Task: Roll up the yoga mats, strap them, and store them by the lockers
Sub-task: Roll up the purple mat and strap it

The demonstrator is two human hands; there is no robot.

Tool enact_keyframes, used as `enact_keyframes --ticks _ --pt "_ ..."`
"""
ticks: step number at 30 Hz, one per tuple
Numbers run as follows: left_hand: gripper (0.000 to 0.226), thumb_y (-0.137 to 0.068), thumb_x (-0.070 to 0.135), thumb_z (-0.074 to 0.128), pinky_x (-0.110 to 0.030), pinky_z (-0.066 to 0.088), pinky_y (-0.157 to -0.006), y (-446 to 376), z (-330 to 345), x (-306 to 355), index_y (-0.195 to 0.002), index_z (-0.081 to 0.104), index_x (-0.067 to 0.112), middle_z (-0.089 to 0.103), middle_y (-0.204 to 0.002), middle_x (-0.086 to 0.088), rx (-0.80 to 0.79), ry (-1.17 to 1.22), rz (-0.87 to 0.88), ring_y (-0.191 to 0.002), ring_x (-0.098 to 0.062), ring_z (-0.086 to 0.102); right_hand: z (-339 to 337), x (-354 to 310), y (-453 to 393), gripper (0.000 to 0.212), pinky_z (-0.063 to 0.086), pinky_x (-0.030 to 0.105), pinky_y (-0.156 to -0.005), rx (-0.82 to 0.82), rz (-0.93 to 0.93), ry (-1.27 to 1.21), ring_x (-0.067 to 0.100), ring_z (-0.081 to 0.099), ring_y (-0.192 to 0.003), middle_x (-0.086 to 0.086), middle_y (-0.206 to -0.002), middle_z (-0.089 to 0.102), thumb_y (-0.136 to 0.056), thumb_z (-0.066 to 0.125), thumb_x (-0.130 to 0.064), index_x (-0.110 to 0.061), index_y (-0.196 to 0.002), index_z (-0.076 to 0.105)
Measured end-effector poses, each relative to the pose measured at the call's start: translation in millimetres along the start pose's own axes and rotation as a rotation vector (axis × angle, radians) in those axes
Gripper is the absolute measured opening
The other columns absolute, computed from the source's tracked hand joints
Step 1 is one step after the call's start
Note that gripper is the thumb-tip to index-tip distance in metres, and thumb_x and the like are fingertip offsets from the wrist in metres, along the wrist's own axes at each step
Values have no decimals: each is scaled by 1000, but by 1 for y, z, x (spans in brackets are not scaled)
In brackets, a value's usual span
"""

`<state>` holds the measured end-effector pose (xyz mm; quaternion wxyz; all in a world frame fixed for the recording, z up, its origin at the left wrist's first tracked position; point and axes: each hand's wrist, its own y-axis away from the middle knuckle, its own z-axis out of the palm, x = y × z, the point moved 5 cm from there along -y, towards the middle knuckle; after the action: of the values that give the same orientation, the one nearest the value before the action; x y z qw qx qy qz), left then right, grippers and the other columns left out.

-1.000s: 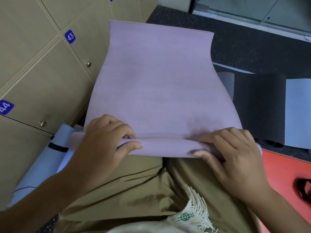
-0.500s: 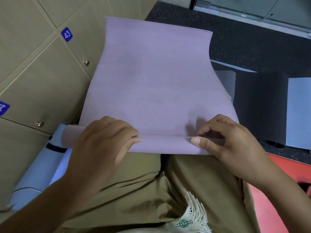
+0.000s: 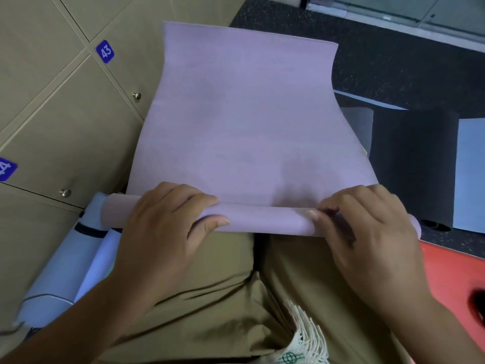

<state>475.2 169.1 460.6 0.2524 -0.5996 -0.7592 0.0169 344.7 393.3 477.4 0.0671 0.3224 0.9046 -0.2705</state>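
Note:
A lilac yoga mat (image 3: 244, 114) lies spread out in front of me, its near end turned into a thin roll (image 3: 267, 219) just above my knees. My left hand (image 3: 162, 232) grips the roll's left part, fingers over the top and thumb on the near side. My right hand (image 3: 367, 232) grips the right part the same way. The roll's left end sticks out past my left hand. A pale blue mat (image 3: 65, 266), rolled and bound with a dark strap, lies by the lockers (image 3: 52, 114) at my left.
Tan lockers numbered 43 and 44 run along the left. To the right lie a black mat (image 3: 412, 166), a pale blue mat (image 3: 469, 174) and a red mat (image 3: 451, 269) on the dark speckled floor (image 3: 393, 61). A glass partition stands at the far right.
The roll has been turned forward and grown a little thicker. My right hand lifted its fingers half a second ago and now grips the roll again. My left hand stayed on it.

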Motion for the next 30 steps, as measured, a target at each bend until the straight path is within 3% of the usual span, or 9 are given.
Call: enact_keyframes --ticks 4,8,12,16,19,22,26,30 --pt "41 -95 52 51 -38 42 -78 -15 3 -10 -95 77 19 70 -88 6 -83 57 -60 -83 -25 62 3 -3 12 35 41 43 -79 -38 -16 47 31 57 -90 5 -100 66 -96 65 -42 -9 -102 74" --pt "40 -92 54 51 -39 44 -87 -26 4 -12 -106 75 25 65 -102 11 -128 69 -89 -99 -20 57 10 8 12 34 44 46 -80 -40 46 -34 32 59 -91 4 -104 67 -97 62 -41 -11 -107 76" --pt "31 -95 42 55 -33 41 -87 -29 3 -1 -109 74 21 66 -104 9 -19 107 -86 -99 -16 55 14 17 -1 31 44 42 -78 -91 89 -93 25 59 -91 -3 -100 66 -98 59 -42 -17 -103 76" --pt "20 -96 25 62 -33 42 -86 -16 1 10 -102 76 12 70 -99 1 85 -45 -7 -93 -25 60 15 26 -15 34 50 44 -76 -198 138 -186 18 59 -89 -12 -95 65 -98 54 -51 -24 -99 75" --pt "37 -99 36 60 -40 45 -98 -5 5 13 -116 75 6 70 -114 -6 68 -115 76 -106 -30 62 17 32 -24 35 49 37 -76 -249 191 -222 11 57 -89 -18 -93 64 -96 51 -58 -32 -96 74" --pt "52 -99 44 59 -49 42 -111 -5 12 11 -130 68 4 67 -126 -8 -1 -139 98 -120 -34 61 21 36 -34 34 41 16 -77 -288 193 -197 6 53 -88 -20 -89 63 -94 49 -63 -37 -91 71" --pt "50 -101 43 58 -48 42 -111 -16 18 4 -131 67 4 68 -126 -7 9 -158 123 -120 -32 62 25 45 -43 33 48 30 -76 -290 282 -342 8 56 -92 -21 -87 66 -84 58 -68 -37 -84 71" --pt "49 -103 44 52 -46 44 -108 -29 22 -3 -127 70 6 71 -125 -6 13 -136 132 -116 -31 65 20 46 -45 31 46 26 -76 -160 239 -321 9 57 -88 -20 -87 65 -88 66 -62 -32 -85 71"
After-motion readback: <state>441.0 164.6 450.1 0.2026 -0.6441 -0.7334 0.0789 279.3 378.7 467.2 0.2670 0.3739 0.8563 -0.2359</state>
